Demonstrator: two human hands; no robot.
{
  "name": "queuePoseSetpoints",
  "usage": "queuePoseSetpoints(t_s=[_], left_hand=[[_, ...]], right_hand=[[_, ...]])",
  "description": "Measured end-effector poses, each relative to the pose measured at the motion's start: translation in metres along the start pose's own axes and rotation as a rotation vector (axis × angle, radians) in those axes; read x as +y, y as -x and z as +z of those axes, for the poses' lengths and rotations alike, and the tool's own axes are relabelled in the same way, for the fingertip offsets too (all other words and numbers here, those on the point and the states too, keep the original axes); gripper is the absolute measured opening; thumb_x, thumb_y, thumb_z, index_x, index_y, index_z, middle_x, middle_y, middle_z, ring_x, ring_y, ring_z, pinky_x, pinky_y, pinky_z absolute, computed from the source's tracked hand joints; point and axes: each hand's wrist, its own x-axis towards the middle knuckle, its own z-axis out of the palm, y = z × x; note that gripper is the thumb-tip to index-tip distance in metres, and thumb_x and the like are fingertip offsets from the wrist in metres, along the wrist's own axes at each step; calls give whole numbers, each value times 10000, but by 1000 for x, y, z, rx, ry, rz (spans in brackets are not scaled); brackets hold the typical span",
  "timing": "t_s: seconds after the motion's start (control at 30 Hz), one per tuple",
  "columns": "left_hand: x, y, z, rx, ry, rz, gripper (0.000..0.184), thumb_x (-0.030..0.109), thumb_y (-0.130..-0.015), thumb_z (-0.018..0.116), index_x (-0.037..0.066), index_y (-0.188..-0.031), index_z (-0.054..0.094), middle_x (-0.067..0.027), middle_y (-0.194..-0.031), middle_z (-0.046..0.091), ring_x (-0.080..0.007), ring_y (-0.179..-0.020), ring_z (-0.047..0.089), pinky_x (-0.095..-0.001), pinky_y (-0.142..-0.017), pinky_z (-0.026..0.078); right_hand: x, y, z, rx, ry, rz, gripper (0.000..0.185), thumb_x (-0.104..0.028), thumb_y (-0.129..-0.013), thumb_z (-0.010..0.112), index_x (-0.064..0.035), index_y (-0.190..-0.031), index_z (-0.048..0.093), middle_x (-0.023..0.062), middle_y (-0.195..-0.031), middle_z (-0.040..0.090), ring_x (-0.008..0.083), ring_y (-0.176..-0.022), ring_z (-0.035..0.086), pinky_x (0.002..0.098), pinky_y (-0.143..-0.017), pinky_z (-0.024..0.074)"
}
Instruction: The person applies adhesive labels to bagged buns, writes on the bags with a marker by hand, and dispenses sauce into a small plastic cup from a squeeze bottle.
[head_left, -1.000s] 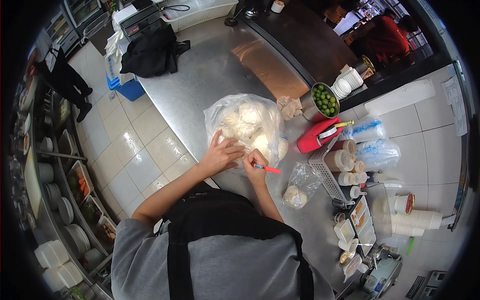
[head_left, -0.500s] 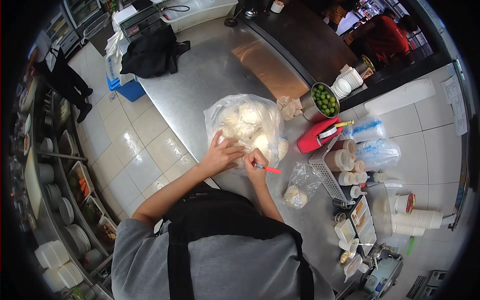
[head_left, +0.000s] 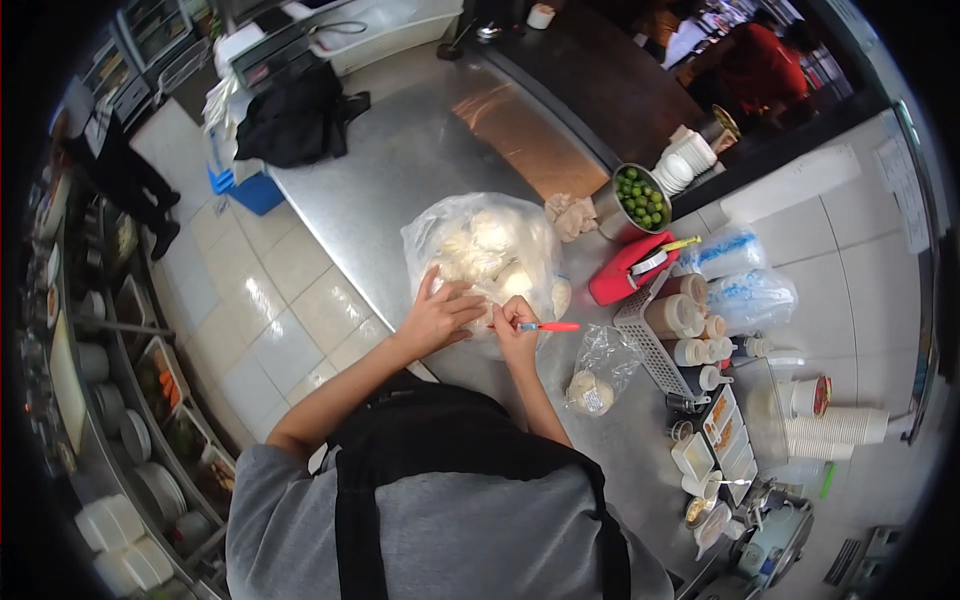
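Note:
A large clear plastic bag full of pale, round dough-like balls lies on the steel counter in front of me. My left hand rests on its near side, fingers spread over the plastic. Just to the right, my right hand is closed around a red pen, its red end sticking out to the right. That hand is against the near edge of the bag; what the pen's tip touches is hidden. A smaller clear bag with a labelled pale ball inside lies farther right.
Around the steel counter stand a steel pot of green limes, a red pouch, a basket of sauce bottles and a tray of containers. A black cloth bag lies at the far left. Another person stands left.
The red pen in my right hand has turned from slanting downward to nearly level. My left hand stays on the bag. The whole view has shifted slightly.

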Motion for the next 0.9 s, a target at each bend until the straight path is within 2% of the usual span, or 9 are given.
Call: queuePoseSetpoints(t_s=[0.1,0.2,0.27,0.33,0.47,0.67,0.73,0.83,0.9], left_hand=[[2,-3,1,7,-41,11,471,256,-637,780,190,-1089,667,76,-1197,586,-190,-1235,436,-606,-1100,161],[2,-3,2,28,-46,61,449,241,-653,775,182,-1084,664,61,-1189,590,-209,-1235,436,-618,-1097,155],[5,-9,-12,25,-26,120,416,218,-679,762,175,-1081,663,35,-1203,583,-222,-1236,434,-619,-1096,156],[9,-14,-32,-3,-28,123,405,207,-696,754,180,-1088,660,17,-1232,575,-241,-1244,434,-606,-1094,154],[12,-23,-62,31,-30,70,388,183,-716,742,171,-1094,656,-17,-1270,550,-274,-1257,420,-591,-1091,158],[6,-37,-88,112,-82,28,380,172,-738,731,154,-1107,642,-39,-1315,507,-295,-1274,391,-571,-1099,166],[4,-40,-94,132,-85,15,383,170,-738,731,154,-1109,640,-39,-1315,507,-296,-1277,389,-569,-1102,165],[-1,-42,-98,144,-61,-6,352,206,-771,708,133,-1110,646,-58,-1339,481,-302,-1279,376,-588,-1098,152],[-4,-43,-104,160,-7,-29,438,181,-763,709,133,-1186,609,-110,-1361,452,-321,-1282,373,-571,-1090,177]], right_hand=[[-71,-11,-7,40,-163,48,365,-78,-798,743,-72,-632,417,-37,-599,444,32,-538,431,209,-482,348],[-111,-54,-68,160,357,-344,343,-110,-778,765,-66,-608,471,-18,-615,470,51,-551,481,224,-504,395],[-136,-89,-123,273,356,-331,325,-153,-763,777,-45,-601,517,7,-595,527,77,-528,505,241,-499,409],[-168,-122,-181,401,423,-119,306,-189,-773,762,-22,-611,563,32,-556,573,112,-492,564,259,-472,423],[-157,-183,-275,532,644,-53,309,-235,-733,785,-1,-617,619,99,-532,614,182,-498,650,302,-475,487],[-136,-219,-279,628,777,170,222,-125,-670,810,22,-682,644,141,-573,644,243,-535,664,363,-582,544],[-127,-223,-281,590,801,208,260,-147,-674,811,27,-787,656,175,-710,677,281,-691,692,389,-668,547],[-86,-243,-299,684,961,78,241,-188,-703,788,16,-758,671,123,-623,662,247,-558,663,357,-582,537],[-102,-226,-282,919,1147,-360,285,-213,-716,776,14,-847,663,124,-639,653,258,-554,647,360,-585,526]])
